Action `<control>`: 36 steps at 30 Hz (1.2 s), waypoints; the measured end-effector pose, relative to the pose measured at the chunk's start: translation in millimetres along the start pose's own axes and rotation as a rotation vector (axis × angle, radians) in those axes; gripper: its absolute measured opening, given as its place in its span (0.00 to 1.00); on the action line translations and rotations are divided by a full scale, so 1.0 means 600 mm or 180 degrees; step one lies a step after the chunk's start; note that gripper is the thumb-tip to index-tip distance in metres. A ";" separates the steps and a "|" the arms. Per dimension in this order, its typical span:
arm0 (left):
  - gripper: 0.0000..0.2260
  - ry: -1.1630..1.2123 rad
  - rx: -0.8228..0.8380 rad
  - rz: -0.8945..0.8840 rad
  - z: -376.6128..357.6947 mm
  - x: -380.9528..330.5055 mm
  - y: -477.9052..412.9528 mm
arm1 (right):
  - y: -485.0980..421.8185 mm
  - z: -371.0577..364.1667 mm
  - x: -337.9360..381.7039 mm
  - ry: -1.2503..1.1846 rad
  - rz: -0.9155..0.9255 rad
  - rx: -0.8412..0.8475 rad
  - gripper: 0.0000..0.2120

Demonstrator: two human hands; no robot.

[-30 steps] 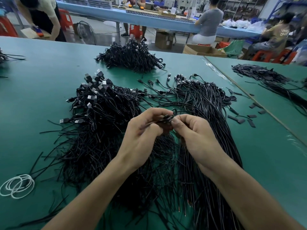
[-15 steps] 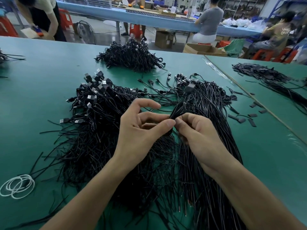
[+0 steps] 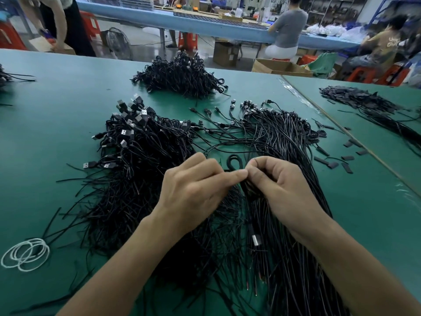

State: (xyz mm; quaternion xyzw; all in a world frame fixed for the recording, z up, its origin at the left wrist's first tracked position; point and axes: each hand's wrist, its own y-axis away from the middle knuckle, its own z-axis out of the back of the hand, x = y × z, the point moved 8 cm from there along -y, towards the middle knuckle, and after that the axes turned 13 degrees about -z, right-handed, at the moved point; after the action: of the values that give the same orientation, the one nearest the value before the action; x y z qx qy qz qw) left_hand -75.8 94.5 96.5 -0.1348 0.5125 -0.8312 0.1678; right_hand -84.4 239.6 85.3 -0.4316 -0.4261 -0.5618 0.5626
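Note:
My left hand [image 3: 196, 190] and my right hand [image 3: 280, 188] meet fingertip to fingertip above the middle of a green table [image 3: 57, 124]. Between them they pinch a thin black cable [image 3: 232, 161], and a small loop of it stands up just above the fingers. Its USB plug [image 3: 255, 240] hangs below my right hand. Under my left arm lies a heap of black USB cables [image 3: 141, 156] with plugs pointing left. Under my right arm runs a long sheaf of black cables [image 3: 284, 142].
A tangled bundle of black cables [image 3: 182, 75] sits farther back. White string loops [image 3: 26, 254] lie at the near left. Short black sleeve pieces [image 3: 335, 164] are scattered on the right, and a darker pile [image 3: 360, 99] lies on the adjoining table. Several people work at benches behind.
My left hand's fingers have closed from a spread pose onto the cable. A loop of cable now stands above the fingertips, and a plug hangs below my right hand.

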 end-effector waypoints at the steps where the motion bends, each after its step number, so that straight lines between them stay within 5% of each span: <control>1: 0.06 -0.0142 0.0031 -0.0133 -0.002 -0.007 0.000 | -0.001 0.004 -0.002 0.0038 -0.0006 -0.0047 0.09; 8: 0.19 -0.0108 0.0659 0.0312 -0.017 -0.008 -0.006 | -0.005 0.026 -0.002 0.0417 0.0130 -0.0437 0.08; 16: 0.13 -0.0135 0.0775 0.1505 -0.016 0.017 0.001 | 0.007 0.003 0.017 0.0717 0.0492 -0.0719 0.08; 26: 0.21 -0.0606 0.1782 0.1620 -0.022 0.014 0.017 | 0.015 -0.013 0.024 0.0764 0.0642 -0.0777 0.07; 31: 0.05 0.0547 0.1251 0.2354 -0.034 0.043 0.039 | 0.017 -0.019 0.017 0.0729 0.0588 -0.0726 0.09; 36: 0.08 0.2731 0.0445 0.3330 -0.063 0.046 0.053 | 0.015 -0.020 0.005 0.0628 0.0472 -0.0616 0.07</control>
State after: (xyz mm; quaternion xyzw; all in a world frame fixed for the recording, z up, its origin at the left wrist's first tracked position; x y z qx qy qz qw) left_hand -111.4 100.6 53.0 0.4836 0.4766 -0.6517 0.3380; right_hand -75.2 227.0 85.2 -0.4568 -0.2796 -0.5969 0.5974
